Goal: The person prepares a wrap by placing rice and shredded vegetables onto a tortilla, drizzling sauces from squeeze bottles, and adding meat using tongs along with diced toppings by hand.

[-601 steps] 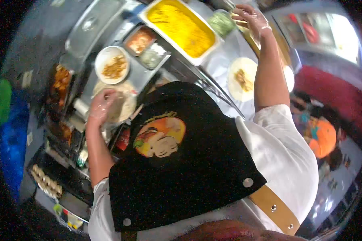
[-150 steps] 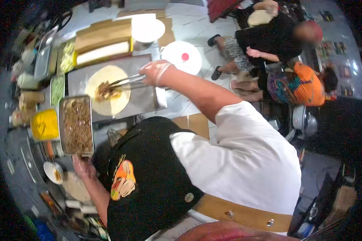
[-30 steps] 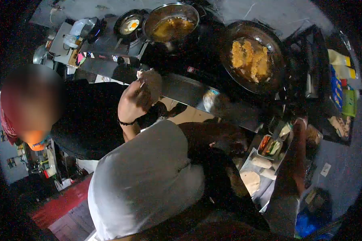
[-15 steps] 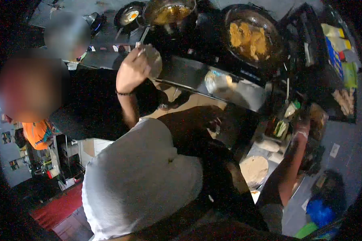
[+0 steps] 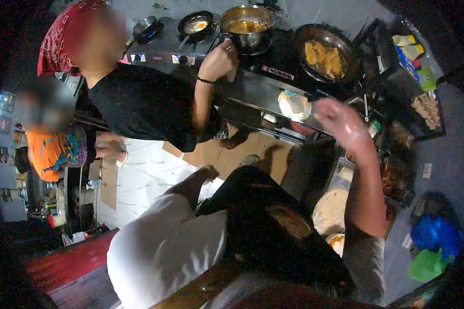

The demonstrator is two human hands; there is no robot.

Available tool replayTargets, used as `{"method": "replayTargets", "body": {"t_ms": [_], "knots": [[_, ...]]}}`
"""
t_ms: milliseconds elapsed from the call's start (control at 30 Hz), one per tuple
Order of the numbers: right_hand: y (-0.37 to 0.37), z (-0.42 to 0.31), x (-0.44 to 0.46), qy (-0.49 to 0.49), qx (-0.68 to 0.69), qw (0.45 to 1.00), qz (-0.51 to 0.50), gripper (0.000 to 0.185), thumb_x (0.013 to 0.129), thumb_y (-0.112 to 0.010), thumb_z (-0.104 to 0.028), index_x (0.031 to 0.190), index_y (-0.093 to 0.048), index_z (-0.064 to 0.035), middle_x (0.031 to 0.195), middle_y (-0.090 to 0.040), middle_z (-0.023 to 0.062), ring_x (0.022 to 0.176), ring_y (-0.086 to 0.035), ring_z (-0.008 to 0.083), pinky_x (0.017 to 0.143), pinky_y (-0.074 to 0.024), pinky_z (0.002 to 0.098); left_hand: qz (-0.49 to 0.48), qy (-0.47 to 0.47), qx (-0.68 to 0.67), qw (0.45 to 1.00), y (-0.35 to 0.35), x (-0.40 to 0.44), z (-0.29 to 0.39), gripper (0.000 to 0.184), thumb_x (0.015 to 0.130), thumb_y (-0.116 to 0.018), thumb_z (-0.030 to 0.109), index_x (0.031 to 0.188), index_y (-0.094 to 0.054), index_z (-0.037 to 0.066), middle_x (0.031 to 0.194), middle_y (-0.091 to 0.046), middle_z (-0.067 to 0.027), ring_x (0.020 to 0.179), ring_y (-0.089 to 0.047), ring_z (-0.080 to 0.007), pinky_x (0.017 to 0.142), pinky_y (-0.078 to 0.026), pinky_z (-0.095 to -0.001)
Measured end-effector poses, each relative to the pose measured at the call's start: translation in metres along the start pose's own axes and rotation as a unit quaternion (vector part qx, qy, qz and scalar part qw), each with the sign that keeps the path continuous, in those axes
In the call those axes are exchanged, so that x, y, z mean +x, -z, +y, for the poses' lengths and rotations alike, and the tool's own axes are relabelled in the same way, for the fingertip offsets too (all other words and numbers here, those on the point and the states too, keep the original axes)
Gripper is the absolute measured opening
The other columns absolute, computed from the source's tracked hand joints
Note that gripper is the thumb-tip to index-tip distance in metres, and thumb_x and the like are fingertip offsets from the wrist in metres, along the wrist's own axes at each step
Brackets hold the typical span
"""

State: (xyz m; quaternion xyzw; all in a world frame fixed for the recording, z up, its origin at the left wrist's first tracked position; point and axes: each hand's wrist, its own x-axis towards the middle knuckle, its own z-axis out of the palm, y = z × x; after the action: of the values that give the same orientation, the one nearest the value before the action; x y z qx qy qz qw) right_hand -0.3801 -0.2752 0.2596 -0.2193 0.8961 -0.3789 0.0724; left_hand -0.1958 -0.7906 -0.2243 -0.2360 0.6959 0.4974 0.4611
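Observation:
My right hand, shiny as if in a clear plastic glove, is raised at the counter's front edge. Motion smears its fingers, so I cannot tell if they hold anything. Just left of it is a white crumpled packet on the metal ledge. My left hand hangs low in shadow beyond my white sleeve, over the floor; its fingers are unclear. Below my right forearm lie a stack of flatbreads in clear plastic and a round tub. Beyond my right hand, a wok holds browned fried pieces.
A co-worker's hand is by a steel pot of oil-like liquid. A small pan holds an egg. Dark food containers line the right side. Another person in an orange shirt stands far left.
My right hand has moved up and left, away from the food containers. My left hand has shifted left. The co-worker has leaned nearer the stove, and my view has turned.

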Motion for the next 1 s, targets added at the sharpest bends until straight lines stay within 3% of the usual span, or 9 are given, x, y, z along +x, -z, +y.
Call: {"method": "replayTargets", "body": {"t_ms": [33, 133, 167, 300, 567, 733, 867, 933, 1000], "knots": [[-0.002, -0.016, 0.022, 0.027, -0.009, 1.0, -0.001, 0.037, 0.098, -0.072, -0.012, 0.132, -0.064, -0.0028, 0.112, -0.073, 0.0119, 0.095, -0.07, 0.0232, 0.087, -0.057, 0.0368, -0.053, -0.08, -0.278, 0.956, 0.009, -0.017, -0.025, 0.023, 0.088, -0.08, 0.026, 0.088, -0.072, 0.004, 0.09, -0.076, -0.0144, 0.075, -0.072, -0.0243, 0.066, -0.063, -0.0446], [-0.005, -0.075, 0.094, 0.124, -0.067, 0.99, 0.012, 0.054, 0.093, -0.073, -0.004, 0.145, -0.059, -0.0105, 0.126, -0.069, 0.0133, 0.109, -0.068, 0.0267, 0.1, -0.0558, 0.0389, -0.099, -0.222, -0.147, 0.959, 0.023, -0.065, -0.03, 0.018, 0.086, -0.081, 0.018, 0.092, -0.074, 0.002, 0.095, -0.077, -0.0152, 0.077, -0.073, -0.0265, 0.068, -0.064, -0.0458], [-0.009, -0.091, 0.118, 0.176, -0.114, 0.978, 0.026, 0.056, 0.092, -0.074, -0.004, 0.145, -0.058, -0.0104, 0.131, -0.068, 0.0149, 0.115, -0.067, 0.0299, 0.103, -0.0548, 0.0409, -0.158, -0.375, -0.108, 0.907, 0.03, -0.067, -0.027, 0.018, 0.085, -0.081, 0.015, 0.094, -0.074, 0.002, 0.097, -0.077, -0.0155, 0.078, -0.073, -0.0273, 0.069, -0.064, -0.0462], [-0.027, -0.13, 0.212, 0.286, -0.238, 0.928, -0.011, 0.064, 0.089, -0.074, -0.005, 0.15, -0.056, -0.0132, 0.147, -0.062, 0.0172, 0.138, -0.058, 0.0379, 0.119, -0.0463, 0.0458, 0.018, -0.026, -0.174, 0.984, 0.054, -0.077, -0.072, 0.022, 0.083, -0.08, 0.008, 0.105, -0.077, 0.001, 0.1, -0.076, -0.0154, 0.084, -0.073, -0.0296, 0.076, -0.064, -0.0487], [-0.091, -0.148, 0.319, 0.209, -0.252, 0.939, -0.11, 0.057, 0.091, -0.076, -0.01, 0.146, -0.06, -0.0139, 0.138, -0.068, 0.0191, 0.128, -0.065, 0.0375, 0.11, -0.0521, 0.0464, 0.09, -0.173, 0.029, 0.98, 0.141, -0.163, 0.0, 0.017, 0.091, -0.074, 0.009, 0.105, -0.076, -0.001, 0.1, -0.073, -0.0129, 0.092, -0.068, -0.0291, 0.081, -0.061, -0.0475], [-0.172, -0.042, 0.293, -0.007, -0.068, 0.991, -0.118, 0.05, 0.095, -0.077, -0.027, 0.138, -0.064, -0.0056, 0.13, -0.073, 0.018, 0.118, -0.071, 0.0339, 0.103, -0.0559, 0.0428, 0.288, -0.499, 0.533, 0.619, 0.184, -0.259, 0.231, 0.016, 0.095, -0.07, 0.011, 0.105, -0.075, -0.002, 0.1, -0.071, -0.0112, 0.096, -0.065, -0.0288, 0.084, -0.058, -0.0468], [-0.25, 0.043, 0.221, -0.107, -0.033, 0.959, -0.259, 0.067, 0.098, -0.075, -0.04, 0.151, -0.053, -0.0051, 0.152, -0.059, 0.0186, 0.137, -0.059, 0.0336, 0.115, -0.0482, 0.0466, 0.408, -0.52, 0.697, 0.277, 0.202, -0.21, 0.403, 0.017, 0.099, -0.067, 0.011, 0.105, -0.074, -0.003, 0.1, -0.07, -0.01, 0.1, -0.063, -0.0286, 0.087, -0.057, -0.0462], [-0.293, 0.096, 0.192, -0.118, -0.038, 0.932, -0.34, 0.075, 0.1, -0.074, -0.042, 0.16, -0.046, -0.0065, 0.159, -0.053, 0.0169, 0.143, -0.054, 0.033, 0.119, -0.0462, 0.0473, 0.432, -0.469, 0.737, 0.223, 0.207, -0.184, 0.413, 0.015, 0.098, -0.068, 0.01, 0.103, -0.075, -0.002, 0.102, -0.07, -0.0102, 0.103, -0.063, -0.0282, 0.084, -0.058, -0.0443], [-0.336, 0.126, 0.166, -0.152, -0.01, 0.907, -0.393, 0.077, 0.1, -0.073, -0.044, 0.162, -0.044, -0.0075, 0.16, -0.051, 0.0165, 0.144, -0.053, 0.0332, 0.117, -0.0477, 0.0485, 0.411, -0.498, 0.667, 0.371, 0.226, -0.226, 0.401, 0.013, 0.096, -0.07, 0.007, 0.104, -0.076, 0.0, 0.103, -0.071, -0.0086, 0.104, -0.065, -0.0259, 0.082, -0.058, -0.0417]]}}
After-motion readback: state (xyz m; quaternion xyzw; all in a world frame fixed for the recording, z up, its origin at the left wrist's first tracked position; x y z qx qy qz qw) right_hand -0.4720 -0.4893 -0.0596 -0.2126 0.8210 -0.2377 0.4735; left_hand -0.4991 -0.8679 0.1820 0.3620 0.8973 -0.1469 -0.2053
